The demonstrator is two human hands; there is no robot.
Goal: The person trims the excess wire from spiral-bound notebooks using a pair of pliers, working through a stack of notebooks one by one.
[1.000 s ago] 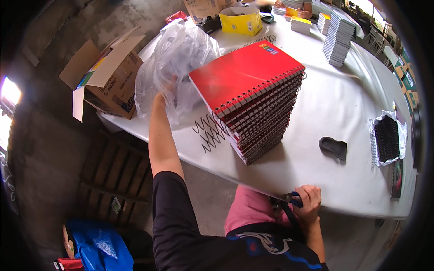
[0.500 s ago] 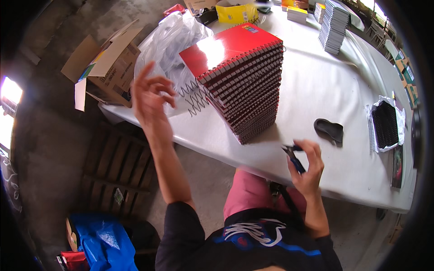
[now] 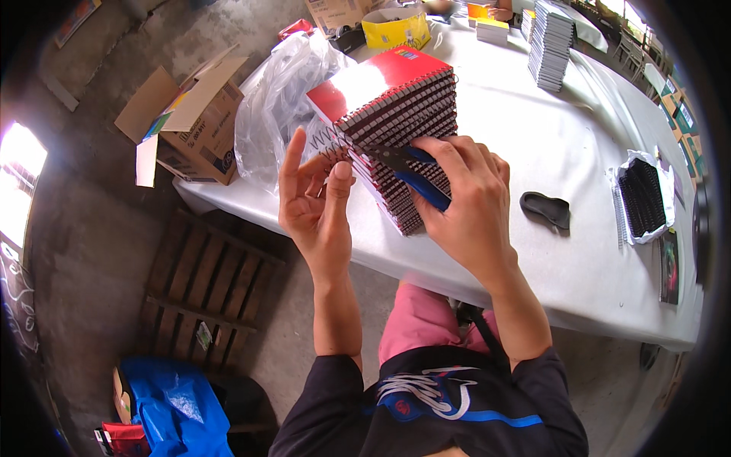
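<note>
A tall stack of spiral-bound notebooks (image 3: 415,114) with a red cover on top stands near the table's front edge, spines toward me. Loose ends of wire coil (image 3: 326,139) stick out from its left side. My right hand (image 3: 468,202) is closed round blue-handled pliers (image 3: 422,189). Their dark jaws point left, against or just in front of the upper spines; contact is unclear. Beside the coil ends, my left hand (image 3: 316,217) has its index finger and thumb raised apart and the other fingers bent. Nothing shows in its grasp, though its fingertips overlap the coil ends.
The white-covered table (image 3: 487,274) carries a clear plastic bag (image 3: 278,107), an open cardboard box (image 3: 199,141) and a black insole-shaped object (image 3: 546,209). A container of black coils (image 3: 643,199) lies at right. Farther back stand a grey stack (image 3: 550,49) and a yellow bag (image 3: 396,30).
My right hand has brought the pliers up and left to the notebook spines. My left hand has moved right and down, closer to the coil ends. The view has shifted slightly.
</note>
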